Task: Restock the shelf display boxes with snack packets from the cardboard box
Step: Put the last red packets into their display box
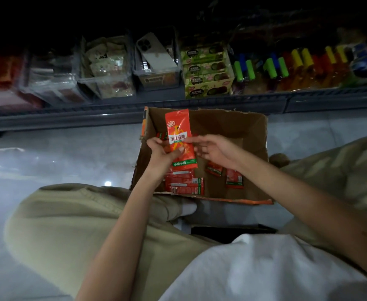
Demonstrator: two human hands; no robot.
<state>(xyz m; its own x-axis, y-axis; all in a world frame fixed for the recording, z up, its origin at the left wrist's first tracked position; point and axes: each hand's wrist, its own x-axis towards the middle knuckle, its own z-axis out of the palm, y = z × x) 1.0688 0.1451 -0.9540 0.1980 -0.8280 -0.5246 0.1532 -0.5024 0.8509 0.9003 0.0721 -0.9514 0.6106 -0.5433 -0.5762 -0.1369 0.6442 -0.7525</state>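
An open cardboard box (239, 129) stands on the floor between my knees. My left hand (162, 152) grips a small stack of red snack packets (179, 135) upright above the box, thumb across the front packet. My right hand (213, 149) is beside it with straight fingers, its fingertips touching the front packet's right edge. More red packets (185, 184) lie piled in the near-left of the box, and two loose packets (234, 178) lie on its bottom. Clear display boxes (104, 83) sit on the low shelf beyond.
A phone (154, 52) leans in one clear shelf bin. Green snack cartons (206, 72) and coloured bottles (293, 66) fill the shelf to the right. The shelf's grey front rail (69, 120) runs just behind the box. Shiny tiled floor (47, 161) lies to the left.
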